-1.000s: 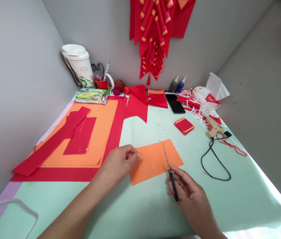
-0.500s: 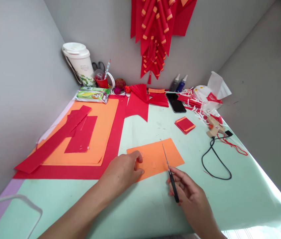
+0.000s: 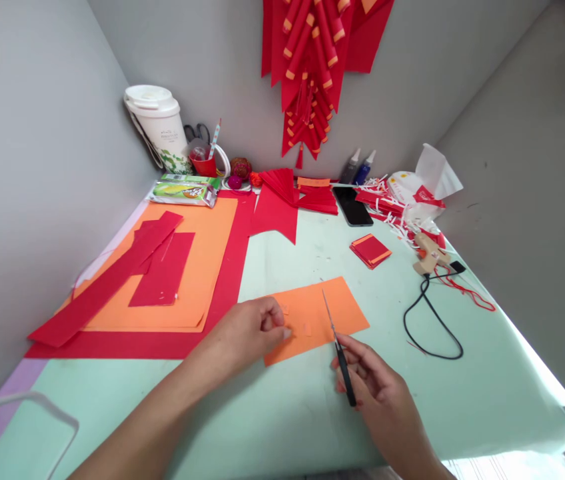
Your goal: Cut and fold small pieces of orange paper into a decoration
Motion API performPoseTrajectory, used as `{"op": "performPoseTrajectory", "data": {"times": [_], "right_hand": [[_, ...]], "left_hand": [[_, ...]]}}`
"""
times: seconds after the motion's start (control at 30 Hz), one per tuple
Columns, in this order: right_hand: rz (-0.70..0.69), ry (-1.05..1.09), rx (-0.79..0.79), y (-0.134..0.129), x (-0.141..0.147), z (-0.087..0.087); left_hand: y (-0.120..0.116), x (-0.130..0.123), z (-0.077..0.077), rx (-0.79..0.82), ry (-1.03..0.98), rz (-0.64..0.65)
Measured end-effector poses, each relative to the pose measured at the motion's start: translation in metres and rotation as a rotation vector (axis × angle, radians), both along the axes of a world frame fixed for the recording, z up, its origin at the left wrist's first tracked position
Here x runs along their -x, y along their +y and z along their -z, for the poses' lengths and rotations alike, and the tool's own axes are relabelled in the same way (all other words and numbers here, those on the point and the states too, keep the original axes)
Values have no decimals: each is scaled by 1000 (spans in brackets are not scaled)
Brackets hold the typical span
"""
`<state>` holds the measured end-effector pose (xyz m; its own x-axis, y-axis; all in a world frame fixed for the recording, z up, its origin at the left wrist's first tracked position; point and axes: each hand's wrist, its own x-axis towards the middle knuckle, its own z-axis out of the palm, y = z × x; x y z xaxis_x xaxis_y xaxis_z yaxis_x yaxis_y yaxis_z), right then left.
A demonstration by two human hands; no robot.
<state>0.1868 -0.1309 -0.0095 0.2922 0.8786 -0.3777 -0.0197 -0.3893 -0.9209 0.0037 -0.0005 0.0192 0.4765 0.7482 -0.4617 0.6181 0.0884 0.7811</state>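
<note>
An orange sheet [image 3: 317, 310] lies flat on the pale green table, with small orange scraps [image 3: 306, 329] on it. Over its left part is my left hand [image 3: 257, 327], thumb and fingertips curled close together; whatever they pinch, if anything, is too small to name. My right hand [image 3: 375, 383] holds black-handled scissors [image 3: 345, 373] near the sheet's front edge. The thin blades point away from me over the sheet.
Red strips [image 3: 112, 287] lie on large orange and red sheets at left. Small red squares [image 3: 371, 251], a phone [image 3: 353, 207], a glue gun [image 3: 430, 253] and a black cord [image 3: 405, 320] are at right. A white cup [image 3: 160, 130] stands at back left.
My left hand has risen slightly from the sheet, its thumb and fingertips closer together. The scissors in my right hand have barely shifted left.
</note>
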Motion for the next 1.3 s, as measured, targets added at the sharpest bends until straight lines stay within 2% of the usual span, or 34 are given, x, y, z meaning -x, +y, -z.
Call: {"op": "performPoseTrajectory", "data": {"times": [0.23,0.33,0.47,0.9,1.1,1.3], "right_hand": [[79,243,-76,12,18,-6],[123,280,-151,19,26,-11],[198,271,-204,29,32,-18],[279,243,-251,37,33,-15],[181,159,-283,35,26,-13],[-17,-154,-268,31,20,-11]], "left_hand": [[-1,-9,-10,340,-380,-183],[-5,-13,-8,396,-433,-223],[-8,-17,-3,433,-472,-204],[-16,-24,-2,454,-420,-109],[-11,-16,-5,368,-391,17],[-9,-11,-12,151,-258,27]]}}
